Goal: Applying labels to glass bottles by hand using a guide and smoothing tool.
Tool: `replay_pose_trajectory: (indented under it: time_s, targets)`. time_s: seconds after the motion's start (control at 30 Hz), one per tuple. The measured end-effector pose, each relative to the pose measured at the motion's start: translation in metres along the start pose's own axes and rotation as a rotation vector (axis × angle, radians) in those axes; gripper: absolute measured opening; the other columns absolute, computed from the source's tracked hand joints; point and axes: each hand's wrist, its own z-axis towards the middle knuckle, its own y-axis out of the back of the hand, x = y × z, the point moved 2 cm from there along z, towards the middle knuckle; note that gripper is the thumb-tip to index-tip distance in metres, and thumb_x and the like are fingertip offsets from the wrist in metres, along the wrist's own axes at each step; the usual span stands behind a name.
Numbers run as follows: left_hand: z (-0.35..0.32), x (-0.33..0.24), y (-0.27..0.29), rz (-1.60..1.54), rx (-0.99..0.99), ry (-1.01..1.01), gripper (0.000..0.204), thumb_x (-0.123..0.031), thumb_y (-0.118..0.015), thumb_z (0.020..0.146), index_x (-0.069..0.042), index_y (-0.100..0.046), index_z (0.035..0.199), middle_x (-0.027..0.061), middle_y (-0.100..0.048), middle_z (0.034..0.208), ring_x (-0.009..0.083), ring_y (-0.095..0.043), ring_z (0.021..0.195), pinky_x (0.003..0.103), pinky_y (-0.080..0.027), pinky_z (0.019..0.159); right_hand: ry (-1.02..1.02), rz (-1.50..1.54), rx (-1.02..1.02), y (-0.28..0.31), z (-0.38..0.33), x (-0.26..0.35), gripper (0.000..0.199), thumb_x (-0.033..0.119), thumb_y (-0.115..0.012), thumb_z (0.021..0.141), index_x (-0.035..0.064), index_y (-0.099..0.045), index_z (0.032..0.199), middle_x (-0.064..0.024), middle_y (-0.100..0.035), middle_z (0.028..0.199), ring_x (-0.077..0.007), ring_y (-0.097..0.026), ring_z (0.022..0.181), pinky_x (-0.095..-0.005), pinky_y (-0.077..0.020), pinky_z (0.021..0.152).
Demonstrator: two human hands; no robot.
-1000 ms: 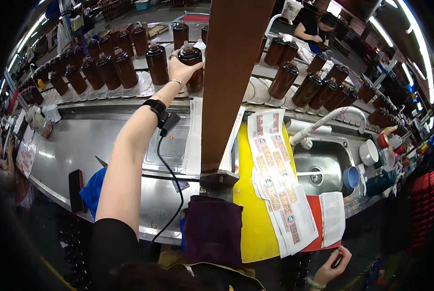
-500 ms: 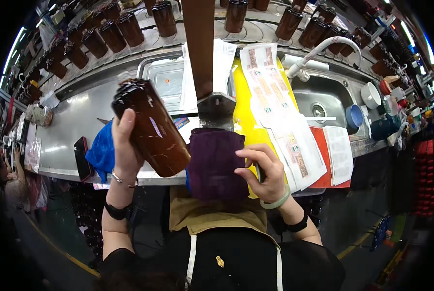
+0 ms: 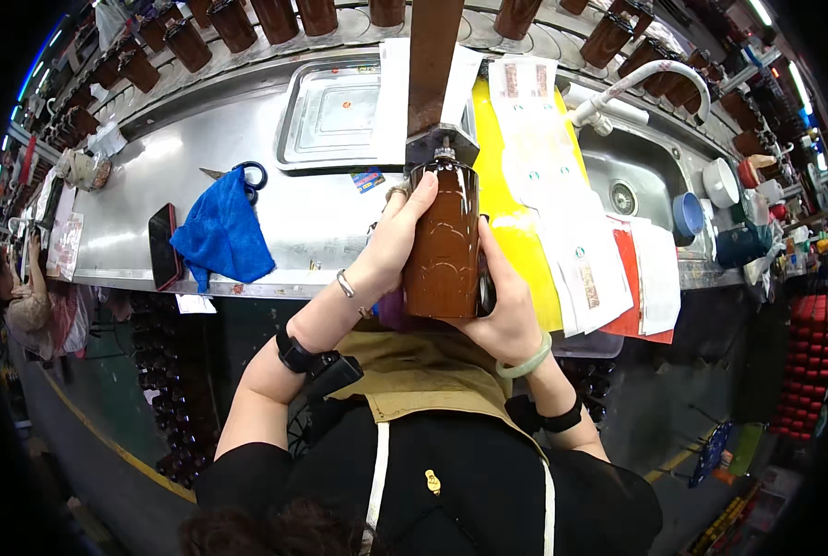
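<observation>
A glossy brown bottle (image 3: 442, 246) stands in front of me at the foot of a brown post, its narrow neck pointing away. My left hand (image 3: 401, 225) is closed on its left side, the thumb lying along the shoulder. On the other side my right hand (image 3: 507, 306) grips the lower right part, fingers reaching under the base. A small dark object (image 3: 485, 278) shows between my right palm and the bottle; its kind is not clear. Part of a purple cloth (image 3: 394, 311) peeks out beneath the bottle, mostly hidden.
Left on the metal counter (image 3: 136, 222) lie a blue cloth (image 3: 224, 236), scissors (image 3: 255, 176) and a phone (image 3: 163, 246). A metal tray (image 3: 289, 139) sits behind. To the right are label sheets (image 3: 548, 222) on a yellow sheet (image 3: 493, 148), then a sink (image 3: 650, 171). Brown bottles (image 3: 273, 18) line the back.
The bottle has come from the left to the middle, turned from tilted to nearly straight. My right hand has closed on it too. The purple cloth is now mostly covered.
</observation>
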Motion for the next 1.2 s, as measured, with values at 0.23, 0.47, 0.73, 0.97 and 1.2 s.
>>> replay_pose_trajectory:
  time_s: [0.23,0.47,0.73,0.97,1.2]
  targets:
    - [0.021,-0.005,-0.004,0.079,0.007,-0.111,0.055,-0.047,-0.061,0.105,0.0,-0.05,0.132,0.011,-0.065,0.118,0.0154,-0.067,0.101,0.031,-0.056,0.088,-0.007,-0.105,-0.04,-0.001,0.013,-0.018,0.106,0.007,-0.092,0.074,-0.0077,-0.03,0.159,-0.0242,-0.064,0.137,-0.031,-0.067,0.123,-0.0376,-0.0527,0.103]
    - [0.005,-0.005,-0.001,0.267,-0.096,-0.132,0.064,-0.039,-0.066,0.105,0.004,-0.041,0.146,0.012,-0.06,0.132,0.0164,-0.06,0.118,0.032,-0.05,0.102,-0.076,-0.222,-0.051,-0.007,0.007,-0.021,0.105,0.005,-0.09,0.073,-0.0075,-0.03,0.158,-0.0264,-0.062,0.137,-0.0362,-0.066,0.124,-0.04,-0.0534,0.103]
    - [-0.082,0.017,0.002,1.137,0.005,-0.797,0.124,-0.028,-0.097,0.066,-0.003,-0.025,0.163,0.0251,-0.03,0.165,0.0427,-0.033,0.15,0.05,-0.031,0.122,-0.094,-0.232,0.01,-0.003,-0.005,-0.027,0.1,0.002,-0.083,0.074,-0.0043,-0.031,0.16,-0.0268,-0.061,0.138,-0.0404,-0.061,0.127,-0.0419,-0.051,0.104]
    - [-0.065,0.017,-0.01,1.382,-0.138,-1.044,0.092,-0.029,-0.093,0.069,-0.002,-0.054,0.148,0.0164,-0.055,0.145,0.0372,-0.055,0.122,0.046,-0.046,0.104,-0.017,-0.071,0.203,0.027,0.003,-0.031,0.103,0.004,-0.081,0.077,0.0017,-0.025,0.164,-0.0291,-0.062,0.133,-0.0426,-0.062,0.12,-0.0427,-0.0504,0.103]
    - [-0.069,0.028,0.01,1.215,-0.127,-0.947,0.094,-0.012,-0.092,0.069,0.004,-0.047,0.15,0.0213,-0.056,0.145,0.0382,-0.058,0.127,0.045,-0.048,0.107,-0.088,0.008,0.356,0.057,0.009,-0.021,0.076,0.004,-0.077,0.087,0.0103,-0.046,0.156,-0.0206,-0.067,0.131,-0.0362,-0.066,0.119,-0.0405,-0.0512,0.104]
